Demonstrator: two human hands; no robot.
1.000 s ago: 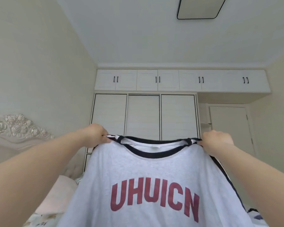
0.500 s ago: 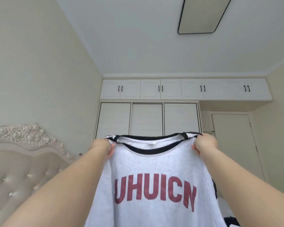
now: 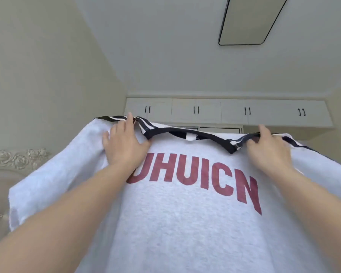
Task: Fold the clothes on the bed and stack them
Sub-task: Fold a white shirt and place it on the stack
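A light grey T-shirt [image 3: 185, 223] with dark red letters "UHUICN" and a dark striped neck trim fills the lower view, held up in the air with its printed side towards me. My left hand [image 3: 124, 144] grips its left shoulder beside the collar, thumb on the front. At the right shoulder seam my right hand [image 3: 268, 148] holds the shirt the same way. Both sleeves spread out sideways. The bed surface and any other clothes are hidden behind the shirt.
A carved, padded headboard [image 3: 18, 160] shows at the lower left. White wardrobe top cabinets [image 3: 224, 113] run along the far wall. A rectangular ceiling light [image 3: 252, 20] is overhead.
The shirt has swung up and towards me and now spreads wide, covering the wardrobe doors. My hands have moved further apart on the shoulders, and the view has tilted upward.
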